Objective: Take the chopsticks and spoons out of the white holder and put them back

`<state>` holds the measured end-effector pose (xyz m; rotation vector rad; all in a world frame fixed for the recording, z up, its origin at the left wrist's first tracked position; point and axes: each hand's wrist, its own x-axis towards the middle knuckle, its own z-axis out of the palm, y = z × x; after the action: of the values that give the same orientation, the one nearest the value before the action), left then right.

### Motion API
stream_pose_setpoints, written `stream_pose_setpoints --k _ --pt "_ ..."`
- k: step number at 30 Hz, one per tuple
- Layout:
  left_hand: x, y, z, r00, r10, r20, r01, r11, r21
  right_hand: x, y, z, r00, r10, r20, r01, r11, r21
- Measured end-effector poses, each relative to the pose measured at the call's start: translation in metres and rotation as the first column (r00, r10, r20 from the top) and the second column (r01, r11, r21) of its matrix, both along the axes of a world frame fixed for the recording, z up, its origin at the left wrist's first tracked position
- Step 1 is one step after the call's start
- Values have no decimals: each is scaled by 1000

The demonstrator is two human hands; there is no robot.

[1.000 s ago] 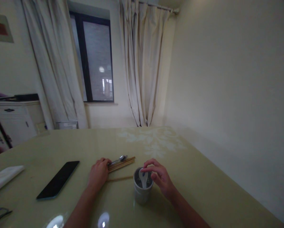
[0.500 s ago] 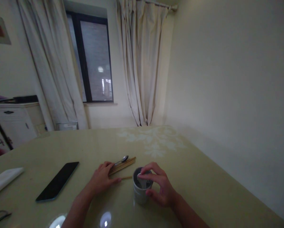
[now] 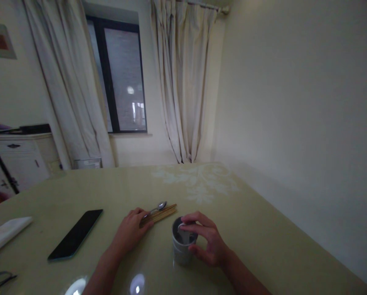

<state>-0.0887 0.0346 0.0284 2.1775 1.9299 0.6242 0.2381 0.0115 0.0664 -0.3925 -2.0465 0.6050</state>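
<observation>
My left hand [image 3: 131, 229] is closed on the near end of a bundle of wooden chopsticks [image 3: 163, 214] lying on the table. A metal spoon [image 3: 159, 207] rests along the far side of the bundle, its handle end at my left fingers. To the right stands an upright grey cup [image 3: 181, 252]. My right hand [image 3: 206, 239] is curled over this cup, fingers across the opening and thumb against its near right side. Inside the cup, under my fingertips, is a pale item [image 3: 183, 234] whose kind I cannot make out.
A dark phone [image 3: 75, 234] lies on the glossy table [image 3: 248, 250] to the left. Beyond it are a white flat object [image 3: 10, 233] and a pair of glasses [image 3: 1, 278] at the left edge. A wall [image 3: 309, 143] runs along the table's right side.
My left thumb has moved in against the bundle, and the single chopstick that lay between the thumb and the cup no longer shows apart. My right hand has hardly moved at the cup.
</observation>
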Motion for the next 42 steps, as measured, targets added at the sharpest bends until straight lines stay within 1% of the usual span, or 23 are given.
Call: stream_pose_setpoints --k 4,8,10,12,15,17,19,20,22,24,26,28,30,31,33,34,36,38,40,41,42 --pt "3 -4 8 998 54 -39 -55 998 -11 1 2 1 998 -48 -50 48 999 1" --pt "6 -6 12 986 117 -118 -119 993 -9 5 6 2 978 -142 -154 135 989 -55" --pt "5 -6 11 980 139 -145 -142 990 -5 7 10 3 950 -205 -235 181 976 -118" --pt "3 -6 10 977 148 -153 -150 989 1 8 17 2 903 -281 -325 221 952 -210" --pt "1 -4 6 982 135 -129 -132 991 28 8 31 -6 830 -344 -438 204 919 -336" --pt "5 -1 4 993 115 -38 -111 989 96 5 40 -16 812 -350 -466 169 906 -388" --pt "18 1 1 988 41 146 -67 982 177 1 46 -25 820 -343 -459 147 900 -410" --pt "28 2 0 966 -22 257 -33 978 208 -2 48 -29 828 -336 -448 142 899 -414" --pt "50 3 -2 868 -147 474 39 972 232 -7 49 -34 853 -314 -417 128 900 -416" --pt "72 1 -2 753 -199 627 70 972 225 -13 47 -37 878 -281 -389 102 901 -421" --pt "86 1 -1 676 -209 707 80 974 211 -18 45 -39 898 -235 -373 60 904 -424" --pt "90 2 0 639 -198 743 72 977 198 -20 43 -39 911 -186 -367 8 899 -437" --pt "83 6 3 620 -153 770 17 983 182 -20 41 -38 928 -143 -345 -40 880 -473" --pt "75 8 5 613 -111 782 -36 985 167 -19 41 -37 939 -130 -320 -49 867 -496" --pt "53 12 9 606 3 796 -174 976 128 -15 40 -34 962 -113 -250 -38 849 -527" --pt "39 13 12 609 70 790 -247 963 105 -13 39 -32 970 -106 -218 -27 846 -533" --pt "12 13 15 627 199 753 -386 919 78 -11 38 -28 979 -91 -182 -21 845 -535" --pt "-13 12 16 668 351 656 -513 856 65 -10 35 -25 981 -69 -184 -40 846 -532" --pt "-29 10 14 693 480 538 -589 807 40 -11 33 -23 979 -57 -197 -58 846 -530" --pt "-34 10 13 700 522 487 -607 795 20 -11 32 -23 978 -49 -204 -69 844 -532" --pt "-37 10 10 708 544 450 -608 794 -2 -12 31 -23 977 -39 -208 -81 840 -536"
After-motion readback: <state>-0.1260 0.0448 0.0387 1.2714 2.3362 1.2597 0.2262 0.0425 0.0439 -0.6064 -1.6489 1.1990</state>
